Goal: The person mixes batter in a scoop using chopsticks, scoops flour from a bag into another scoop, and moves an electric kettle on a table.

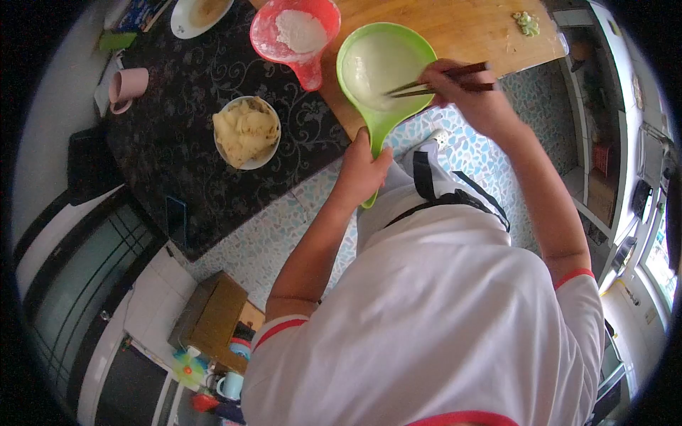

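Note:
My left hand (pixel 364 169) is wrapped round the handle of a green ladle-shaped bowl (pixel 387 119). Inside that bowl is a pale, creamy batter (pixel 383 62). With my right hand (pixel 458 89) I grip a pair of dark chopsticks (pixel 419 90), their tips dipping into the batter near the bowl's lower side. Just left of it lies a red scoop-shaped bowl (pixel 309 73) holding white flour (pixel 300 31). Further left, a white bowl (pixel 252 164) carries a yellowish doughy lump (pixel 247 130).
The wooden board (pixel 469 28) bears a small heap of chopped green pieces (pixel 526 23). On the dark patterned tablecloth (pixel 177 135) are a pink mug (pixel 129 85), a white plate (pixel 186 27) with brownish residue and a phone-like dark slab (pixel 176 219). Patterned floor (pixel 284 220) shows below the table edge.

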The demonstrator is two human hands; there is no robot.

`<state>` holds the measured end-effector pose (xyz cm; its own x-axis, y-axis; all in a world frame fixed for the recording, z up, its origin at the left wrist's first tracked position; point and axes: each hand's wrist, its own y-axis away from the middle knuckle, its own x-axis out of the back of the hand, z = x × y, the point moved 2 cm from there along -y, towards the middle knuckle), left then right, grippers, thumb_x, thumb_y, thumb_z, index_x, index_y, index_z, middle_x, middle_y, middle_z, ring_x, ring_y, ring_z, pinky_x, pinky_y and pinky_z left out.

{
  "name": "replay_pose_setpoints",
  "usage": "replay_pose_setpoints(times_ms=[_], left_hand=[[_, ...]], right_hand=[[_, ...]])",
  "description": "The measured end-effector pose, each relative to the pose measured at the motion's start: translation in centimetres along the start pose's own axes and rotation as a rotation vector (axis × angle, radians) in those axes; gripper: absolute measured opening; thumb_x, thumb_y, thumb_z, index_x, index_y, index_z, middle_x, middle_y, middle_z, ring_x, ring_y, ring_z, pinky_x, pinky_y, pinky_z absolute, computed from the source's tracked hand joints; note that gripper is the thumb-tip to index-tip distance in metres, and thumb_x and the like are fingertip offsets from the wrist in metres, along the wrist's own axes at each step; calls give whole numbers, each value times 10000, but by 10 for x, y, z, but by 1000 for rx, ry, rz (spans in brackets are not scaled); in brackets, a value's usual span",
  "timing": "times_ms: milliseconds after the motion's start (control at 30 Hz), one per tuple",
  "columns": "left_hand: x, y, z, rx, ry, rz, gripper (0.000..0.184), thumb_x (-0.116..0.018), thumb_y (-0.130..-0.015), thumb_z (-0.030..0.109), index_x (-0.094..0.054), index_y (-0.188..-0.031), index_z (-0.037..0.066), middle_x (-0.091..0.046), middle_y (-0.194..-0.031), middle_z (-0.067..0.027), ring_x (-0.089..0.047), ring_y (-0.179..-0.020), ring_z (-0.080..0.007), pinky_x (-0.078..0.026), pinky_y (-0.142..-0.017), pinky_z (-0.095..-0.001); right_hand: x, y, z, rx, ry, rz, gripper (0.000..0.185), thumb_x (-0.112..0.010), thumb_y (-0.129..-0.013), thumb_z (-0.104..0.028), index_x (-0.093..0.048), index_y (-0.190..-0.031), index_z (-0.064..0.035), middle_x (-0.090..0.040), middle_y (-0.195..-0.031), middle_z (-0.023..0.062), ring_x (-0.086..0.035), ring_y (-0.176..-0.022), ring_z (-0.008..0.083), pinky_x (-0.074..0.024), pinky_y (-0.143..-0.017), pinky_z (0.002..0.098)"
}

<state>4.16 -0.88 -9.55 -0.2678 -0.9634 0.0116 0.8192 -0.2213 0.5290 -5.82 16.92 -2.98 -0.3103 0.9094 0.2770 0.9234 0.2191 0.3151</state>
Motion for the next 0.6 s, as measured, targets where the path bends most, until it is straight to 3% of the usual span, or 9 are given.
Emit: replay_pose_setpoints(times_ms=[67, 167, 267, 367, 433, 500, 600], left_hand=[[2, -1, 0, 9, -20, -3, 212, -523, -787, 86, -399, -929, -11, -520, -564, -101, -519, -408, -166, -427, -385, -302], [1, -1, -2, 3, -12, -2, 219, -523, -786, 89, -399, -933, -14, -521, -562, -104, -524, -412, -172, -431, -388, -304], [0, 1, 2, 29, -8, 6, 203, -496, -800, 24, -406, -981, 7, -455, -606, -32, -430, -395, -99, -372, -356, -253], [0, 0, 0, 14, -20, 13, 248, -532, -780, 93, -400, -959, -17, -523, -563, -103, -526, -409, -177, -433, -386, -308], [1, -1, -4, 11, -16, 5, 255, -533, -779, 91, -400, -968, -17, -524, -564, -102, -524, -408, -178, -431, -386, -308], [0, -1, -5, 15, -12, -3, 259, -534, -778, 90, -399, -973, -15, -526, -569, -104, -523, -409, -179, -430, -387, -308], [1, -1, -2, 34, -5, -2, 260, -535, -776, 90, -399, -974, -11, -531, -584, -111, -524, -413, -181, -431, -392, -308]], right_hand=[[24, -5, 6, -21, 8, 139, 225, -540, -856, -217, -612, -871, -4, -611, -712, 38, -554, -595, 91, -462, -539, 220], [22, -14, -2, 139, 51, 251, 216, -529, -864, -205, -609, -879, -5, -617, -753, 27, -557, -605, 94, -465, -546, 222], [1, -5, 2, 153, -61, 34, 210, -545, -858, -189, -603, -911, 6, -612, -761, 34, -562, -624, 94, -476, -568, 226], [22, 3, 9, -13, 22, 75, 212, -532, -867, -194, -598, -888, 7, -597, -733, 35, -559, -621, 94, -477, -567, 221], [37, -3, 14, 92, -17, 240, 208, -520, -873, -186, -596, -886, 7, -595, -721, 41, -556, -614, 93, -479, -562, 220], [31, -4, 10, 109, 8, 258, 203, -518, -874, -175, -592, -893, 14, -602, -733, 50, -558, -620, 91, -476, -571, 219], [10, 12, 3, 124, 49, 69, 197, -520, -870, -158, -591, -878, 26, -601, -734, 49, -550, -615, 89, -463, -570, 222]])
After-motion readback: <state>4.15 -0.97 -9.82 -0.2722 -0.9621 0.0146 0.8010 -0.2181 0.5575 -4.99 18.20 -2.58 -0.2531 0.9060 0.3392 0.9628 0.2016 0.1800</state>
